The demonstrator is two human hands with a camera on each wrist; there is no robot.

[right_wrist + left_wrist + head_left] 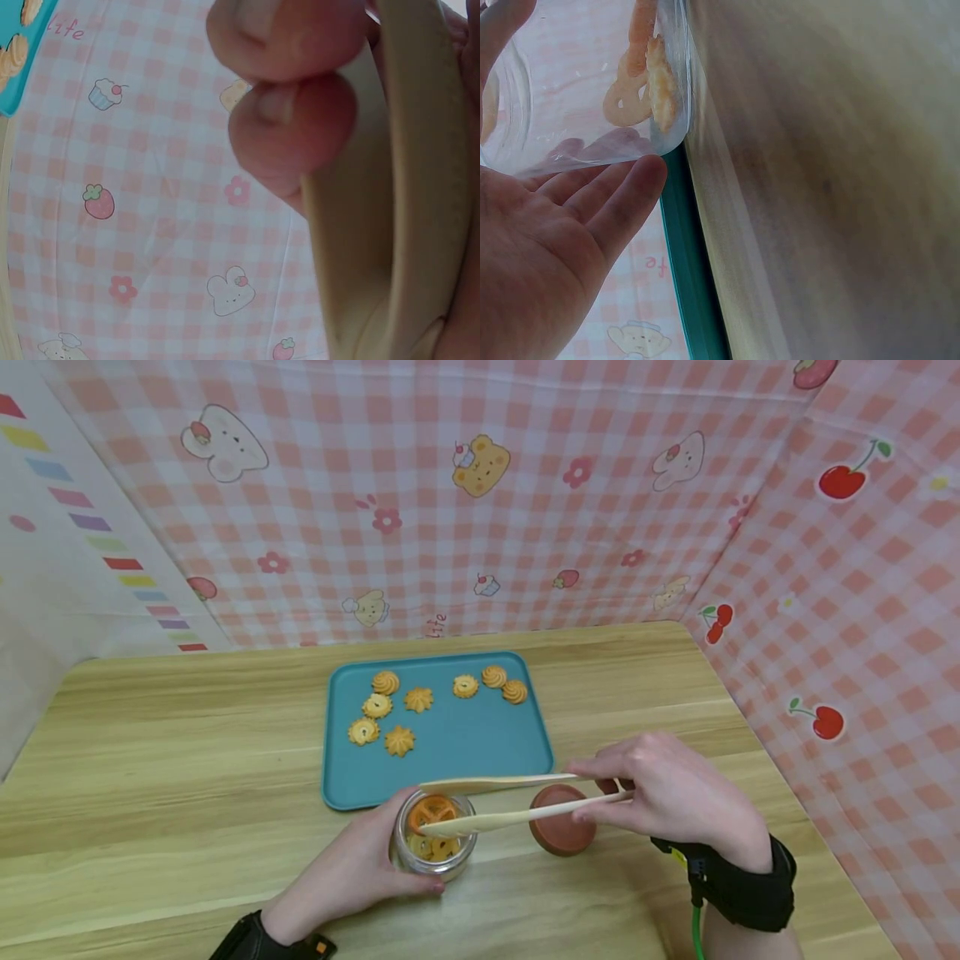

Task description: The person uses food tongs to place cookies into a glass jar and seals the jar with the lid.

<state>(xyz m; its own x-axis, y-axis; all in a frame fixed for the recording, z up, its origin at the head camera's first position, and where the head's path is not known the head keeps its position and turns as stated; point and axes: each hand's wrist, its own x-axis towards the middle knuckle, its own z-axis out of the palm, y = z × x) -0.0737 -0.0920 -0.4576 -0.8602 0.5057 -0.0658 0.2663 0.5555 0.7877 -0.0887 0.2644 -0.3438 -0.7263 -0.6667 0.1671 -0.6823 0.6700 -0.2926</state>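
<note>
My left hand (363, 860) is wrapped round a clear jar (402, 860), its thumb at the near side and its fingers at the far side. Inside the jar lie several cookies, among them a pretzel-shaped cookie (626, 101) and a paler cookie (662, 86) near the bottom. My right hand (663, 789) holds a pair of cream-coloured tongs (517, 816) with the two arms spread apart. One tip is over the jar's mouth; the other is by its far rim. A reddish-brown round lid (564, 833) lies on the table below the tongs, right of the jar.
Behind the jar is a blue-green tray (480, 739) with several cookies, such as a star-shaped cookie (400, 741) and a swirled cookie (494, 677). It stands on a wood-grain table (187, 777). Pink checked cloth (315, 468) hangs at the back and right.
</note>
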